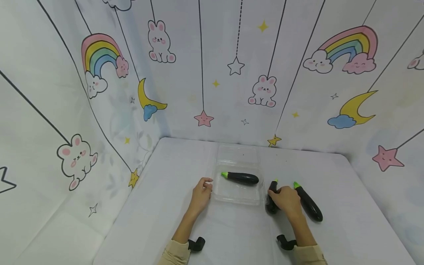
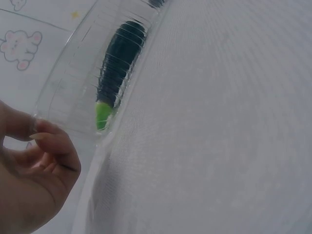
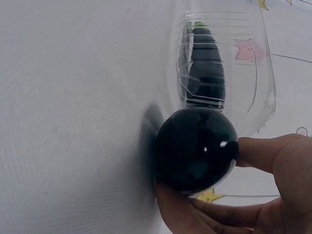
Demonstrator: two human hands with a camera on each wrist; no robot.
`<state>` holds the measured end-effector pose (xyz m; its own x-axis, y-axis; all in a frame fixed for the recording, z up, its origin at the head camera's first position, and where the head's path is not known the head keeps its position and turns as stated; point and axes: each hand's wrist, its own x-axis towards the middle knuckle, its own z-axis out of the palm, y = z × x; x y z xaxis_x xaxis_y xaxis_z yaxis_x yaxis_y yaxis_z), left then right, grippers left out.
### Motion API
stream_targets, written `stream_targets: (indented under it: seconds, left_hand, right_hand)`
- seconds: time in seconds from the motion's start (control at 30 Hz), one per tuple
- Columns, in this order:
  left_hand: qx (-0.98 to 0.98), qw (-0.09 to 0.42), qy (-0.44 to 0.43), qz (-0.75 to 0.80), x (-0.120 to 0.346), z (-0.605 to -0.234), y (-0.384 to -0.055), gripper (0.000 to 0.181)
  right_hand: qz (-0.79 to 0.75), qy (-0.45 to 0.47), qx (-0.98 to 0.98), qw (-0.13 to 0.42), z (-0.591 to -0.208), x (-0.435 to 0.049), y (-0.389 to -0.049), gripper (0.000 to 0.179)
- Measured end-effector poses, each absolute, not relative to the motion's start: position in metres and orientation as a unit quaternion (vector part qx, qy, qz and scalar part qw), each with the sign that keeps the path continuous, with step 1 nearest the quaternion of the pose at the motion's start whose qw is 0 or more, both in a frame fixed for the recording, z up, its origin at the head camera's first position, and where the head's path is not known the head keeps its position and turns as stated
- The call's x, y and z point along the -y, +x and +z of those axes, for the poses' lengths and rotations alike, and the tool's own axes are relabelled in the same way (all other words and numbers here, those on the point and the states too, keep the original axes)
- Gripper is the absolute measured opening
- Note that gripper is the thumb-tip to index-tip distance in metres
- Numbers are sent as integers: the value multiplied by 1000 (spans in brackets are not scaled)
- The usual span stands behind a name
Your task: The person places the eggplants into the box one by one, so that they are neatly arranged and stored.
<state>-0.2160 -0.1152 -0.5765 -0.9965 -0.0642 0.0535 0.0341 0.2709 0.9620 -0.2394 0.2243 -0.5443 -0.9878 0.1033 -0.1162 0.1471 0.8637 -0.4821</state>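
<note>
A clear plastic clamshell box [image 1: 236, 197] lies with its lid folded back, and one dark eggplant [image 1: 243, 178] with a bright green stem end rests inside it. My left hand [image 1: 200, 195] is at the box's left side; in the left wrist view its thumb and finger pinch the rim [image 2: 36, 117]. To the right of the box, my right hand [image 1: 286, 200] grips a second eggplant [image 1: 272, 208] between thumb and fingers. The rounded end of this eggplant [image 3: 197, 151] faces the right wrist camera, close to the white cloth. Its middle is partly hidden by the hand.
A third eggplant [image 1: 309, 204] lies on the white table [image 1: 149, 221], just right of my right hand. The box lid [image 1: 236, 154] spreads toward the table's far edge. Behind stands a white curtain [image 1: 185, 73] printed with rabbits, rainbows and stars.
</note>
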Motion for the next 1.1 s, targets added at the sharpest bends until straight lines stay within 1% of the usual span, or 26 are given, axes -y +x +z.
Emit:
stream_targets:
  seconds: [0.43, 0.7, 1.1]
  left_hand:
    - [791, 44, 0, -610, 115, -577, -216, 27]
    - [798, 46, 5, -601, 114, -578, -216, 27]
    - [799, 46, 6, -599, 114, -578, -217, 27]
  right_hand:
    - [-258, 60, -963, 38, -546, -227, -241, 58]
    - [-263, 58, -963, 28, -539, -226, -242, 63]
    - [-267, 70, -961, 22, -524, -220, -246, 64]
